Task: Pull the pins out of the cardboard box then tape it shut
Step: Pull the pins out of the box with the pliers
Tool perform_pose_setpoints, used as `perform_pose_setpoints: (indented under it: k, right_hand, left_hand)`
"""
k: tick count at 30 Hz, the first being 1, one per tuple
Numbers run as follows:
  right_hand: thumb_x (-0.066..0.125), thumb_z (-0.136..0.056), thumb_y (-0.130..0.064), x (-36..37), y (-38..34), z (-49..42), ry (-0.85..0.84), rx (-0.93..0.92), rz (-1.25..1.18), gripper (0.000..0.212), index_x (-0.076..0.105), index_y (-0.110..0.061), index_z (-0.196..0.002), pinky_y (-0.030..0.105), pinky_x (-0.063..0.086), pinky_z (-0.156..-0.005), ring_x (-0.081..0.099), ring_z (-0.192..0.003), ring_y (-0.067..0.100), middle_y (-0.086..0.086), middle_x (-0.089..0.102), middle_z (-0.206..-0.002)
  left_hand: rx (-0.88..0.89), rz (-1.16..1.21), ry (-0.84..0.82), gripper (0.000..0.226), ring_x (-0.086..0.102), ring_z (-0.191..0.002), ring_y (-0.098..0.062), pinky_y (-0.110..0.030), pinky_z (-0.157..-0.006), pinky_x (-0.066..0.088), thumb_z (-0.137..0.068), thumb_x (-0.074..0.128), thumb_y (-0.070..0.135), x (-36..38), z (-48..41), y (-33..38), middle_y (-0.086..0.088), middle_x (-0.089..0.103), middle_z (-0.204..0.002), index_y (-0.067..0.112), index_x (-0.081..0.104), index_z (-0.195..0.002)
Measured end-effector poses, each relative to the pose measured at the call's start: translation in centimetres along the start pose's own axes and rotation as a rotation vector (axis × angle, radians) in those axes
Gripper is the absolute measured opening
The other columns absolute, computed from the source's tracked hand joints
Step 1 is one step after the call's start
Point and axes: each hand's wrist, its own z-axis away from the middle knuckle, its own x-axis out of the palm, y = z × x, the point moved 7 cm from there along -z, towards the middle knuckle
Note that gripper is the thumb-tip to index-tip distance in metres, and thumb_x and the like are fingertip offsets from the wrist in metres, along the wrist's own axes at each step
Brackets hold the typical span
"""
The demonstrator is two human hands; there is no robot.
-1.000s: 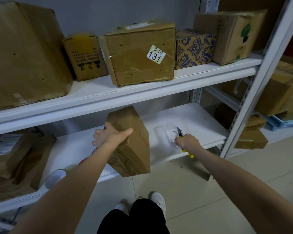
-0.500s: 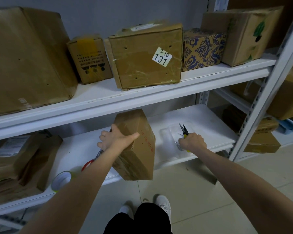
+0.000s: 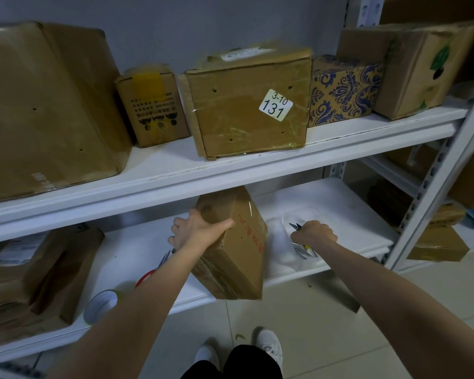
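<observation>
We grip tilted brown taped cardboard box (image 3: 230, 242) at lower white shelf (image 3: 340, 198) edge, left hand (image 3: 196, 231) clamping top corner. Right hand (image 3: 314, 232) fisted around yellow-handled pliers (image 3: 298, 228). Pin-pulling step; next, set nose on pin.

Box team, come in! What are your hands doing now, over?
Left hand gripping tilted cardboard box on lower shelf. Right hand closed on pliers, beside box. Tape roll untouched by shelf edge. Nothing blocking.
</observation>
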Motion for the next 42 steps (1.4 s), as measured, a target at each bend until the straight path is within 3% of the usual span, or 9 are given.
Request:
perform_pose_setpoints:
  k: [9, 15, 19, 21, 24, 26, 28, 35, 42]
  right_hand:
    - [0.058, -0.085, -0.025, 2.0, -2.2, 0.2, 0.055, -0.151, -0.131, 0.048, 0.043, 0.000, -0.123, 0.040, 0.043, -0.098, 0.045, -0.118, 0.035, 0.019, 0.042, -0.127]
    - [0.054, -0.090, -0.027, 1.9, -7.5, 4.3, 0.026, -0.468, -0.260, 0.034, 0.058, -0.002, -0.113, 0.035, 0.049, -0.085, 0.058, -0.108, 0.034, 0.017, 0.057, -0.118]
    - [0.047, -0.096, -0.025, 1.7, -9.2, 6.9, -0.019, -0.470, -0.450, 0.032, 0.058, -0.001, -0.114, 0.029, 0.040, -0.076, 0.057, -0.108, 0.034, 0.017, 0.062, -0.116]
    - [0.041, -0.098, -0.028, 1.3, -8.9, 7.8, -0.013, -0.417, -0.527, 0.036, 0.053, -0.001, -0.118, 0.031, 0.038, -0.078, 0.055, -0.109, 0.034, 0.017, 0.060, -0.118]
    - [0.035, -0.100, -0.037, 1.2, -8.3, 8.7, -0.029, -0.366, -0.591, 0.043, 0.051, -0.003, -0.119, 0.035, 0.041, -0.081, 0.056, -0.107, 0.033, 0.016, 0.060, -0.117]
    - [0.035, -0.099, -0.044, 1.2, -8.1, 9.5, -0.037, -0.364, -0.633, 0.047, 0.052, -0.005, -0.117, 0.034, 0.040, -0.079, 0.056, -0.105, 0.031, 0.013, 0.061, -0.114]
    - [0.041, -0.096, -0.046, 1.2, -8.0, 10.3, -0.049, -0.371, -0.671, 0.044, 0.053, -0.008, -0.115, 0.031, 0.038, -0.077, 0.056, -0.102, 0.028, 0.008, 0.060, -0.109]
    - [0.060, -0.085, -0.026, 3.0, -8.3, 11.9, -0.185, -0.422, -0.865, 0.011, 0.055, -0.023, -0.094, 0.049, 0.052, -0.091, 0.061, -0.100, 0.027, 0.004, 0.062, -0.101]
    - [0.054, -0.096, -0.022, 2.2, -10.2, 13.3, -0.105, -0.537, -0.764, 0.024, 0.062, -0.010, -0.115, 0.026, 0.043, -0.083, 0.055, -0.096, 0.015, -0.001, 0.061, -0.105]
  left_hand:
    - [0.021, 0.013, -0.023, 0.091, 0.034, -0.130, -0.035, -0.046, -0.101, 0.033, -0.063, 0.061, 0.074, 0.0, -0.5, -0.8, -0.017, 0.038, -0.139, 0.024, 0.036, -0.135]
    - [0.068, 0.000, -0.106, 0.102, 0.032, -0.133, -0.035, -0.048, -0.104, 0.033, -0.057, 0.064, 0.080, 0.3, -0.4, -0.7, -0.014, 0.036, -0.142, 0.026, 0.033, -0.138]
    - [0.124, 0.074, -0.234, 0.121, 0.032, -0.133, -0.033, -0.049, -0.107, 0.036, -0.037, 0.066, 0.084, 0.9, 0.7, -0.1, -0.008, 0.036, -0.142, 0.032, 0.029, -0.140]
    - [0.138, 0.217, -0.212, 0.112, 0.042, -0.127, -0.029, -0.041, -0.102, 0.042, -0.046, 0.076, 0.072, 0.6, 1.2, -0.6, -0.003, 0.043, -0.138, 0.028, 0.031, -0.139]
    - [0.037, 0.435, -0.106, 0.074, 0.051, -0.121, -0.029, -0.036, -0.094, 0.046, -0.076, 0.074, 0.039, 0.0, 1.2, -2.7, -0.010, 0.050, -0.134, 0.013, 0.041, -0.137]
    - [-0.027, 0.432, -0.052, 0.036, 0.059, -0.103, -0.034, -0.036, -0.081, 0.049, -0.082, 0.062, 0.023, -0.3, 1.2, -4.2, -0.020, 0.060, -0.112, 0.002, 0.059, -0.111]
    - [-0.051, 0.401, -0.059, 0.013, 0.058, -0.081, -0.030, -0.031, -0.063, 0.043, -0.083, 0.052, 0.014, -0.4, 1.7, -4.9, -0.018, 0.060, -0.087, 0.003, 0.059, -0.079]
    - [-0.007, 0.436, -0.058, 0.016, 0.058, -0.081, -0.025, -0.027, -0.059, 0.042, -0.087, 0.054, 0.014, -0.2, 2.0, -6.3, -0.015, 0.061, -0.088, 0.004, 0.067, -0.085]
    - [-0.006, 0.523, -0.058, 0.009, 0.063, -0.087, -0.027, -0.025, -0.060, 0.045, -0.086, 0.059, 0.011, -0.5, 1.7, -8.2, -0.014, 0.065, -0.093, 0.010, 0.064, -0.078]
